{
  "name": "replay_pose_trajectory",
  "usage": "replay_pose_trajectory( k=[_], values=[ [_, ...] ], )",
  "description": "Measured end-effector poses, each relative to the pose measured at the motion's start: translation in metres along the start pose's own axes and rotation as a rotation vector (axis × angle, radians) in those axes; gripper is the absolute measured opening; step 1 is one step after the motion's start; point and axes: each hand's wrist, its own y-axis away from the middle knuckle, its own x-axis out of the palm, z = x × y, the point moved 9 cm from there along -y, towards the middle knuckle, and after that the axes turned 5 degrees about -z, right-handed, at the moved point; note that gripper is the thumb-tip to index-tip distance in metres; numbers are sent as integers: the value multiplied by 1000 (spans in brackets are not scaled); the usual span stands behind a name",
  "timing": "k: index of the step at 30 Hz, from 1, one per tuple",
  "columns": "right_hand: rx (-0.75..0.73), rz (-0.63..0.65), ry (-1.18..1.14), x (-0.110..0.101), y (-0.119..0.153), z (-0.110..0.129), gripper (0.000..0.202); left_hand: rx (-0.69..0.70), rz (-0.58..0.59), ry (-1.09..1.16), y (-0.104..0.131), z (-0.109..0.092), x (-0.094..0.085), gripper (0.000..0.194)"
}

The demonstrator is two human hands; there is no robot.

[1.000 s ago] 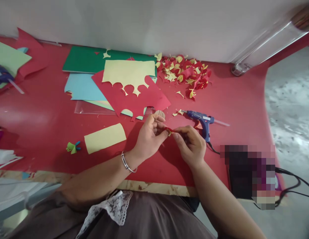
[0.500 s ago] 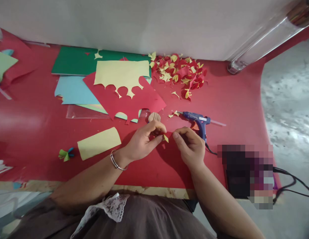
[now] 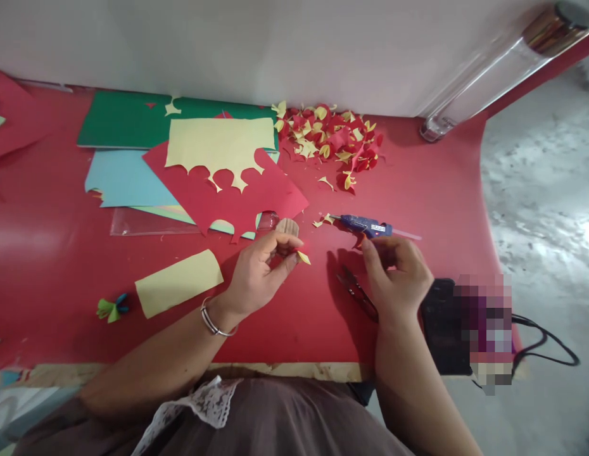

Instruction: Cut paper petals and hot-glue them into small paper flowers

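Note:
My left hand (image 3: 268,266) pinches a small folded yellow-and-red paper petal (image 3: 303,258) between thumb and fingertips. To its right, my right hand (image 3: 398,272) is raised over the table, fingers loosely curled and nothing visible in them. Its thumb tip is near the orange trigger of the blue hot glue gun (image 3: 365,226). The gun's handle is hidden behind that hand. Black thread snips (image 3: 356,292) lie just left of my right wrist. A round, tan, ridged piece (image 3: 288,228) shows behind my left fingers.
A heap of red and yellow paper petals (image 3: 330,136) lies against the wall. Cut yellow paper (image 3: 218,142), red paper (image 3: 204,196) and blue paper (image 3: 130,177) overlap at left. A yellow strip (image 3: 180,283), a green paper flower (image 3: 109,309) and a clear tube (image 3: 484,82) are also here.
My right hand has moved away from the left hand, rightward to the glue gun, uncovering the thread snips. My left hand keeps its pinch on the petal. The view has shifted slightly.

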Motion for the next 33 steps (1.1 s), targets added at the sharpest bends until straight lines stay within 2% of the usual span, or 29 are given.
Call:
replay_pose_trajectory(
  k=[2,7,10,16,19,27,30,33],
  values=[
    [34,-9,117,-4,-4,-14,34,22,-45,5,0,-1,-5,14],
    [133,101,288,7,-5,-35,46,94,-98,13,0,-11,-11,13],
    [169,123,295,12,-5,-38,50,119,-98,2,0,-14,-11,13],
    [171,81,173,11,-5,-35,39,93,-114,-44,1,-11,-13,13],
    [114,40,126,5,-3,-26,39,86,-111,-57,0,-9,-13,13],
    [-191,10,49,-5,3,12,32,57,-144,-141,-1,-3,-17,14],
    [-258,-7,59,-7,2,18,29,52,-159,-73,-2,-3,-17,13],
    [-300,7,58,-5,3,23,28,20,-178,94,-5,-1,-16,15]
  ],
)
